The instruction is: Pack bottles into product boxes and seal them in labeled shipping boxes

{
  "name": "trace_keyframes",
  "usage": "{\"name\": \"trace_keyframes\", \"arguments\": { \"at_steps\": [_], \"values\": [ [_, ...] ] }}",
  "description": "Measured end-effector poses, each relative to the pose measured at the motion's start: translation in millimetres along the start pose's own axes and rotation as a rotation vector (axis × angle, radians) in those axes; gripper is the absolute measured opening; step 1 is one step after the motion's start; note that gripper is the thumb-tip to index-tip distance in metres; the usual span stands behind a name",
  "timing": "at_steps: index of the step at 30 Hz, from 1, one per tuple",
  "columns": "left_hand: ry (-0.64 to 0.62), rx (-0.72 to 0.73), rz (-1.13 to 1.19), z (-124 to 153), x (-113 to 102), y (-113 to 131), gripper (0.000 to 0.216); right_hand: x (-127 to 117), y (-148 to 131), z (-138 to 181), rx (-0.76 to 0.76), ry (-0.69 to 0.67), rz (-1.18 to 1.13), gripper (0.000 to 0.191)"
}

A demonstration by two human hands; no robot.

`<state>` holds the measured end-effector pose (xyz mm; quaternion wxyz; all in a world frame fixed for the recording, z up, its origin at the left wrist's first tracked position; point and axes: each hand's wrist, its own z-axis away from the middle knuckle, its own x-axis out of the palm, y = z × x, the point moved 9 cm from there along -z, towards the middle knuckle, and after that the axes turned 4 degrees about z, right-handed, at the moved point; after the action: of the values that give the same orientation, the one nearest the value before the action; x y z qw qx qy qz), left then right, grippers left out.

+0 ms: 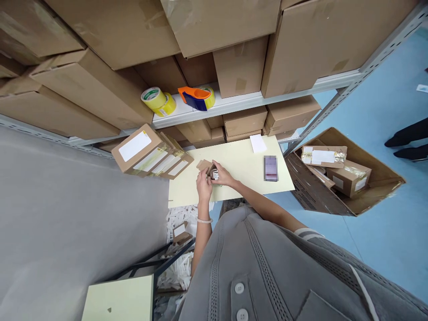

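Observation:
My left hand (203,185) and my right hand (223,175) meet over the pale yellow table (230,160), their fingers curled round a small cardboard box (203,165). One flap of the box sticks out to the far left. Within it, between the hands, shows a shiny silvery item (214,174) with a whitish patch; its kind is too small to make out. My fingers hide much of the box. To the right on the table lie a phone (270,168) with its screen lit and a white paper slip (257,143).
Taped, labelled boxes (147,151) stand at the table's left end. Behind, a shelf (234,103) bears large cartons, tape rolls (154,98) and an orange-and-blue tape dispenser (197,98). An open carton (374,196) with parcels is on the floor at right. A person's legs (409,138) appear beyond.

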<state>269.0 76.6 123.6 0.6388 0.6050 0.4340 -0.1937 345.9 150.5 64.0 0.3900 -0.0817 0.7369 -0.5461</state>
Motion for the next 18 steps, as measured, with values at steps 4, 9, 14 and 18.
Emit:
{"name": "trace_keyframes", "arguments": {
  "at_steps": [4, 9, 14, 18],
  "values": [
    [-0.207, 0.08, -0.184, -8.9, 10.0, 22.8, 0.036, 4.4, -0.3, -3.5, -0.017, -0.047, 0.061, 0.103],
    [-0.456, 0.089, -0.362, -21.0, 20.5, 24.3, 0.043, 4.4, -1.8, -2.7, -0.061, -0.181, 0.13, 0.117],
    [-0.636, 0.025, -0.403, -24.0, 27.7, 19.2, 0.055, 4.2, 0.4, -0.1, -0.075, -0.235, 0.087, 0.128],
    [-0.673, -0.015, -0.439, -25.5, 33.1, 21.5, 0.059, 3.8, 2.9, 1.5, -0.099, -0.154, 0.016, 0.124]
  ]
}}
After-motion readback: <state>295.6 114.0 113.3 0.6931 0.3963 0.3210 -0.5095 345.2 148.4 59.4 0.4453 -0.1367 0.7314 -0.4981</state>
